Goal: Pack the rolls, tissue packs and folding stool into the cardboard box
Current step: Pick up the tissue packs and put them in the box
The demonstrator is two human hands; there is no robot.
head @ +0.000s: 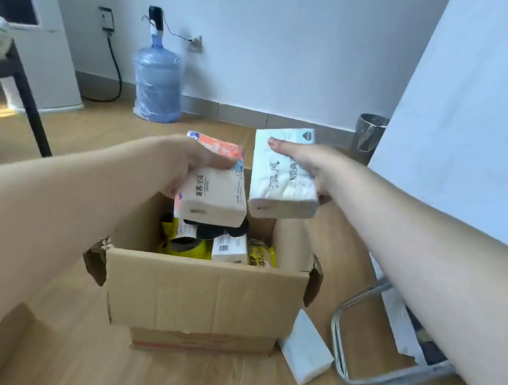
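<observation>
The left hand [196, 158] grips a beige pack [213, 197] with an orange pack [219, 148] stacked behind it; the right hand [308, 164] clasps a white pack [283, 180], all held over the open box [203, 294]. Inside already lie rolls [185, 238] and a pack. By my reckoning it is partway done: two packs [306, 347] lie on the floor and the stool [383, 376] stands just right of the box.

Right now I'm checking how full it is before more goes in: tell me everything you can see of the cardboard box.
The cardboard box is plain brown corrugated card, standing upright on the wooden floor with its top open. The near flap folds down toward the camera, and red print runs along its base. Its top corners look torn. Inside lie yellow packets, dark rolls and a white tissue pack, well below the rim. A white tissue pack on the floor rests against its lower right corner. Neither hand touches it.
</observation>
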